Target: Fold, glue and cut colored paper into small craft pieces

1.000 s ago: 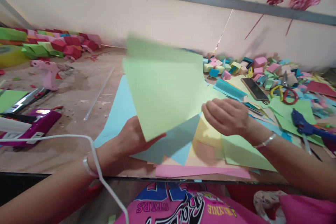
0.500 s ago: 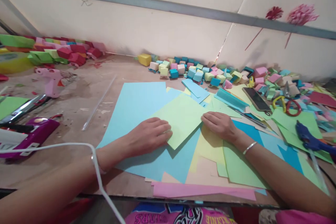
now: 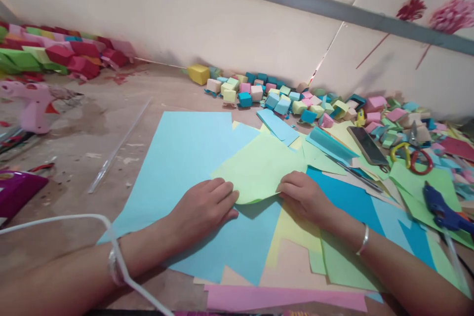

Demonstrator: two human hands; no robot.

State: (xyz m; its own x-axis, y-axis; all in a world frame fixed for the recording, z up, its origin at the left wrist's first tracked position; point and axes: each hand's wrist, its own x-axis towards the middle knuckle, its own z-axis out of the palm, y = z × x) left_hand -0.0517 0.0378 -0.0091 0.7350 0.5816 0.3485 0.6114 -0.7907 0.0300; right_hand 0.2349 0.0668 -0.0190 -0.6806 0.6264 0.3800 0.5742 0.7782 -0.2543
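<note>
A light green sheet of paper (image 3: 259, 163) lies over a larger light blue sheet (image 3: 185, 153), with its near edge lifted and curling upward. My left hand (image 3: 209, 202) pinches the sheet's near left edge, thumb below and fingers on top. At the near right edge, my right hand (image 3: 301, 192) has its fingers closed on the same sheet. Under and beside it spread yellow paper (image 3: 296, 222), peach paper (image 3: 285, 261), a pink strip (image 3: 285, 298) and a darker blue piece (image 3: 336, 197).
Small folded paper boxes (image 3: 255, 93) line the wall. To the right lie a phone (image 3: 368, 145), scissors (image 3: 411, 155) and a blue glue gun (image 3: 444, 210). A pink glue gun (image 3: 35, 106) and a clear glue stick (image 3: 120, 145) are at left. A white cable (image 3: 92, 216) crosses my left forearm.
Both hands have come nearer to me along the green sheet's edges, and its near corner, flat before, is now lifted and bent over. The view has shifted slightly.
</note>
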